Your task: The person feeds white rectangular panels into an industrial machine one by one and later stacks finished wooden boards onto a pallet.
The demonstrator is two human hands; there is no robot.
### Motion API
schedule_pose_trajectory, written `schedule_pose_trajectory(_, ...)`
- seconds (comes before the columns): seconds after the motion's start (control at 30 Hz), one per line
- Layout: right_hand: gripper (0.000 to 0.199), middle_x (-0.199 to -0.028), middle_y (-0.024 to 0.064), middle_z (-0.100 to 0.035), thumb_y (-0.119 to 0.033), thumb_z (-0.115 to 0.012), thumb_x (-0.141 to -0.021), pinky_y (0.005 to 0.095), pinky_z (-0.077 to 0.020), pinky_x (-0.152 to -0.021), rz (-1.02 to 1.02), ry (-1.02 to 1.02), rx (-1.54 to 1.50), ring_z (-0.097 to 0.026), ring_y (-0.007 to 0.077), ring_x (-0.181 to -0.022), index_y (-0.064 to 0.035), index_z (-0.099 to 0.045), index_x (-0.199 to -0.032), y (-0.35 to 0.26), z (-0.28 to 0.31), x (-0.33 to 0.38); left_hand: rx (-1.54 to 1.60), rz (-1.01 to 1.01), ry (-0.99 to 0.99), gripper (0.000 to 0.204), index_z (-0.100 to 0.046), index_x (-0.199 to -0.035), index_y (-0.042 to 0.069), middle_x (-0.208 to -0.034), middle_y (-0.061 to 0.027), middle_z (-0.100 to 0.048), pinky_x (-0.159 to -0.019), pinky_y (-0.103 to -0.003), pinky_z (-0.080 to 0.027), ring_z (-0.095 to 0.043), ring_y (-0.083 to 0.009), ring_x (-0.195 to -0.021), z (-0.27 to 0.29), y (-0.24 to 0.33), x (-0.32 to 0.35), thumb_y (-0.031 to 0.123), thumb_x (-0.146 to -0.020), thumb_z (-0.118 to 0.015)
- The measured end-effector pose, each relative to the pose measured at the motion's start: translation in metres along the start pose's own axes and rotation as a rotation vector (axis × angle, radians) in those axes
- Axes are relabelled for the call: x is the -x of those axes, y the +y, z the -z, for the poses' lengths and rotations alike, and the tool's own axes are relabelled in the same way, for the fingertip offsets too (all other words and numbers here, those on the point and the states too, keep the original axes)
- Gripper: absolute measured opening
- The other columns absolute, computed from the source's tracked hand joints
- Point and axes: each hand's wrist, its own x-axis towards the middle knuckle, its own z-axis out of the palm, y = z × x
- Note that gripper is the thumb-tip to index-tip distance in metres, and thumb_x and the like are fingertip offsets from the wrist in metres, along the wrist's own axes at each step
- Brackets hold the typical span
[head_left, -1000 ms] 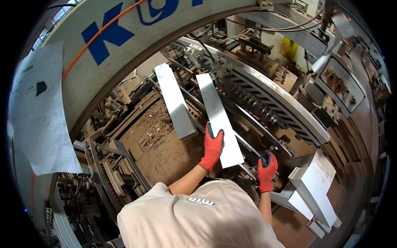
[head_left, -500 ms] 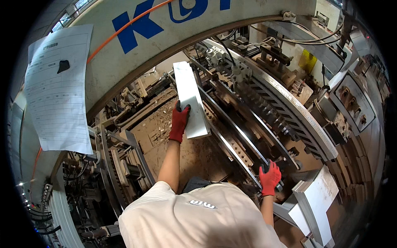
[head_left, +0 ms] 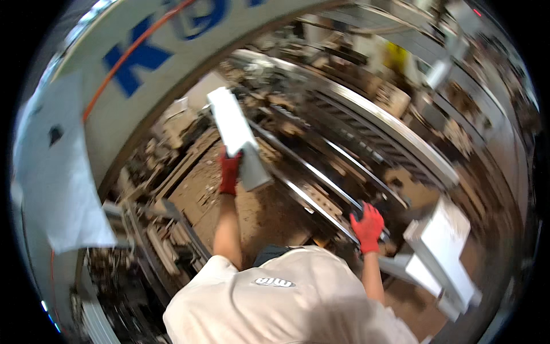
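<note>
A long white board (head_left: pixel 234 123), or a narrow stack of them, lies slanted across the metal rails at their left end. My left hand (head_left: pixel 230 172), in a red and black glove, is closed on its near left edge. My right hand (head_left: pixel 368 227), also gloved, is at the near right end of the metal rails (head_left: pixel 318 175). Its fingers look spread, with nothing visible in them. Motion blur hides whether that hand touches the rail end.
White boards (head_left: pixel 441 235) are stacked at the right. A pale machine beam (head_left: pixel 134 74) arches overhead with an orange hose (head_left: pixel 129 51) and a hanging paper sheet (head_left: pixel 60 166). Debris lies on the brown surface (head_left: pixel 197 189) under the rails. A drill row runs behind the rails.
The whole view has shifted and blurred, with most of the scene sliding left. The left hand keeps hold of the white board. The right hand's fingers look more spread at the rail end.
</note>
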Motion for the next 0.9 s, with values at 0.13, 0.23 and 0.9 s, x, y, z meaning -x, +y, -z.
schedule_pose_trajectory(0.13, 0.059, -0.123, 0.0150, -0.060, -0.039, -0.072, -0.076, 0.0430, -0.0418, -0.099, 0.102, 0.036, -0.275, -0.055, 0.0325, -0.115, -0.0100, -0.057, -0.125, -0.002, 0.027, 0.002, 0.314, 0.394, -0.180, 0.034, -0.062, -0.110, 0.002, -0.096, -0.0059, -0.064, -0.070, -0.032, -0.049, -0.059, -0.0165, -0.081, 0.033, -0.024, -0.003, 0.017, -0.082, -0.075)
schedule_pose_trajectory(0.23, 0.056, -0.120, 0.0158, -0.060, -0.034, -0.073, -0.074, 0.0433, -0.0411, -0.100, 0.054, 0.131, -0.165, -0.054, 0.0319, -0.115, -0.0080, -0.058, -0.122, 0.009, 0.088, 0.010, 0.398, 0.397, -0.182, 0.065, -0.046, -0.137, -0.001, -0.121, -0.0183, -0.059, -0.078, -0.036, -0.051, -0.062, -0.0234, -0.097, 0.045, 0.034, 0.012, 0.027, -0.085, -0.074)
schedule_pose_trajectory(0.9, 0.079, -0.121, 0.0145, -0.055, -0.028, -0.081, -0.049, 0.0481, -0.0310, -0.108, -0.247, -0.090, 0.432, -0.049, 0.0339, -0.118, -0.0102, -0.054, -0.121, 0.231, 0.248, 0.102, 0.515, -0.153, -0.803, 0.065, -0.046, -0.137, 0.003, -0.140, -0.0104, -0.049, -0.111, -0.036, -0.031, -0.042, -0.0247, -0.133, -0.022, 0.303, 0.142, 0.003, -0.077, -0.068)
